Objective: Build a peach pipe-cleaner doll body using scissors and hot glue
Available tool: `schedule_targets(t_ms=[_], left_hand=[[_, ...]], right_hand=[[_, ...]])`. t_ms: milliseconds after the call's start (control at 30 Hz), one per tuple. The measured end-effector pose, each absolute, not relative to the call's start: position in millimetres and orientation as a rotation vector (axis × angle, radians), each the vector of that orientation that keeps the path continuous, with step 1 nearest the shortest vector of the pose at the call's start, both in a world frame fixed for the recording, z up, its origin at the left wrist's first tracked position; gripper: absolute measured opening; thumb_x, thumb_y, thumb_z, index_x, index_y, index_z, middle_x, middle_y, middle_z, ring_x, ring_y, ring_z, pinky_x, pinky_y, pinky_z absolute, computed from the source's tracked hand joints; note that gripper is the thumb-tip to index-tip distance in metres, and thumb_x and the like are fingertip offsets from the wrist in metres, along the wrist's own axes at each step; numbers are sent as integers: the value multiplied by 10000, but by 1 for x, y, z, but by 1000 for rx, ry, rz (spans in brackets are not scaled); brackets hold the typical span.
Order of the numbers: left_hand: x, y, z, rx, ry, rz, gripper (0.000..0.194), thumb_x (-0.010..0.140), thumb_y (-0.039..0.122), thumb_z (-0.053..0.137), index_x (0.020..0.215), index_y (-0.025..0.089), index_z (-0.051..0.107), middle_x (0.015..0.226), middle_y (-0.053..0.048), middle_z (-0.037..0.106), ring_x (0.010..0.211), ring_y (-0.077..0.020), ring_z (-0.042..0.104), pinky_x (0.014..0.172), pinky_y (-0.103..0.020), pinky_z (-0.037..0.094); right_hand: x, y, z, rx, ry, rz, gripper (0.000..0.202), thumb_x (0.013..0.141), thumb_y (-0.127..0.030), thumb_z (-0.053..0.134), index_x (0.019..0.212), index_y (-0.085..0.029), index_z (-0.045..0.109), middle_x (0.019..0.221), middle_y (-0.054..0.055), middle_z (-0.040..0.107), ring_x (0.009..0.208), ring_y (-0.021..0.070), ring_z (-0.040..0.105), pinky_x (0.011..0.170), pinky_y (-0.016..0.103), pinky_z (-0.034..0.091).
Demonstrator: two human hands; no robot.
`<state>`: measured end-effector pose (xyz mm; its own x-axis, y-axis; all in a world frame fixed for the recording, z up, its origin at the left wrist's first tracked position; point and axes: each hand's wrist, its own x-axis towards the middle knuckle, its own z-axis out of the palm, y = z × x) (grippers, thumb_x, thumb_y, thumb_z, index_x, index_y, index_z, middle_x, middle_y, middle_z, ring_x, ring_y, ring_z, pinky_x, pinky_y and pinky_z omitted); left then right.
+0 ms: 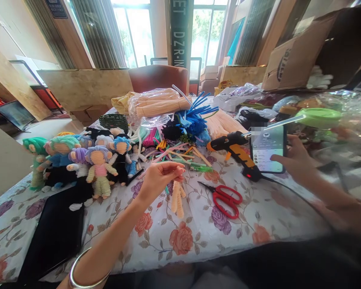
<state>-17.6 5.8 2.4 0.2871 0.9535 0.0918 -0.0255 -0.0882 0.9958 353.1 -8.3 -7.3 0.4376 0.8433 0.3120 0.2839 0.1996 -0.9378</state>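
Scissors [216,192] between dolls [100,170] and phone [268,155]

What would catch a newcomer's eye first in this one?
Probably the cluster of bright-haired dolls at the left. Next might come the red-handled scissors on the flowered cloth, right of the left hand, and the lit phone in the right hand.

Your bench [246,249], spread with a rose-patterned cloth [153,251], carries red-handled scissors [217,192] before you, a flat black object [58,224] and clustered yarn-haired dolls [100,170] on your left, and loose coloured stems [168,150] farther back.
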Motion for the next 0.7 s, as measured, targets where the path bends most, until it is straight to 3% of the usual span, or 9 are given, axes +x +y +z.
schedule_targets(t_ms=[267,700], left_hand=[[-17,5,4,1420,898,1105,262,628,330,776,711,110,661,746,-59,712,596,-136,642,601,-278,573],[-22,3,3,1489,996,1083,55,642,188,712,621,140,727,602,10,642,590,-113,580,627,-250,568]], right_hand=[[352,-11,-7,-1378,-1121,510,551,484,-160,711,952,-280,447,663,-84,648,622,180,652,527,287,545],[350,-13,-7,-1339,-1096,540,562,476,-144,722,948,-276,447,689,-79,658,645,169,659,569,281,555]])
